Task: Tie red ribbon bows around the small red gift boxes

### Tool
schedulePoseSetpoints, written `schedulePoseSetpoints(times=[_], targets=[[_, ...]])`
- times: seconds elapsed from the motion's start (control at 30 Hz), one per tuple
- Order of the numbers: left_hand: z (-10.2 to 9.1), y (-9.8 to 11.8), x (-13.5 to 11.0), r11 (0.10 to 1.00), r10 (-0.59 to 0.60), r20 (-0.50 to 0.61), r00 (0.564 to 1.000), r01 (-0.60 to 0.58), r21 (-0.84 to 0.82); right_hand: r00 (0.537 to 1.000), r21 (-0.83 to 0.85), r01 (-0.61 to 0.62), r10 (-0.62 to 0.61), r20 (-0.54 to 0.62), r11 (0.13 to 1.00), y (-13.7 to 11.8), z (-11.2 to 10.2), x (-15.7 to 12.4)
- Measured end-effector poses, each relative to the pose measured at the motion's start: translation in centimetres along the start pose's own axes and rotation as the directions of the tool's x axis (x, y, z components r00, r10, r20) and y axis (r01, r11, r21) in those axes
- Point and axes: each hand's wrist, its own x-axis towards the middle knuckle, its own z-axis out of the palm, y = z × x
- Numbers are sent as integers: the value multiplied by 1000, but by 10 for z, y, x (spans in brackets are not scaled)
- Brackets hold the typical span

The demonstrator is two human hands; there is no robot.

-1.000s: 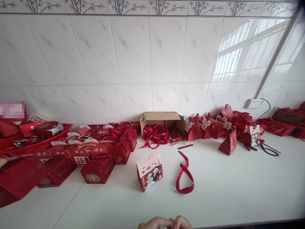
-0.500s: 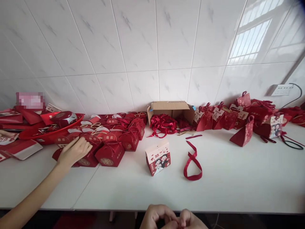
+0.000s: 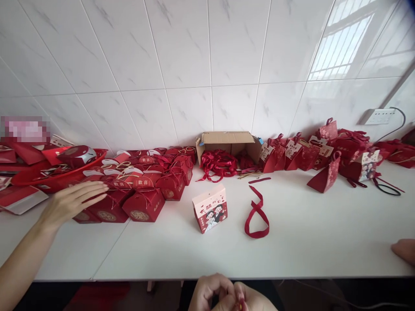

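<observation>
My left hand (image 3: 212, 291) and my right hand (image 3: 254, 299) meet below the table's front edge, fingers closed together. Pinched between their fingertips is a small red piece with a yellow spot (image 3: 240, 305), mostly hidden, so its kind is unclear. Beyond them on the white table (image 3: 220, 255) stands a pink-and-red gift box (image 3: 210, 211) with a cartoon couple on its front. To the box's right lies a looped dark red ribbon (image 3: 257, 220), and a short red strip (image 3: 259, 180) lies behind that.
A co-worker's hand (image 3: 74, 201) reaches over rows of red gift boxes (image 3: 144, 205) at left, near a red basin (image 3: 26, 176). Another person's hand (image 3: 403, 250) rests at far right. Against the wall are a cardboard box (image 3: 227, 137) of ribbons and triangular boxes (image 3: 326, 177).
The co-worker's hand at left has drawn back leftward, its fingers straightened. Another person's hand has appeared at the right edge. The view has shifted slightly; my hands stay together.
</observation>
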Motion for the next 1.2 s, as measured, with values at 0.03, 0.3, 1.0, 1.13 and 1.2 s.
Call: schedulePoseSetpoints(times=[0.03, 0.3, 1.0, 1.13, 1.2], targets=[[24, -8, -30, 1000, -6, 46, 999, 6, 2, 999, 48, -5, 3, 48, 999, -2, 2, 1], [104, -78, -70, 972, 55, -192, 980, -8, 235, 975, 79, 198, -205, 87, 977, -17, 9, 6], [134, -61, -41, 951, -22, 264, 964, 102, -293, 628, -925, 289, -778, -12, 247, -106, 47, 27], [133, -58, -59, 986, 28, 352, 935, 33, -166, 638, -928, 342, -761, 114, 147, -115, 47, 37], [133, -58, -62, 995, 51, 390, 920, -15, -94, 658, -918, 366, -740, 140, 152, -114, 47, 39]])
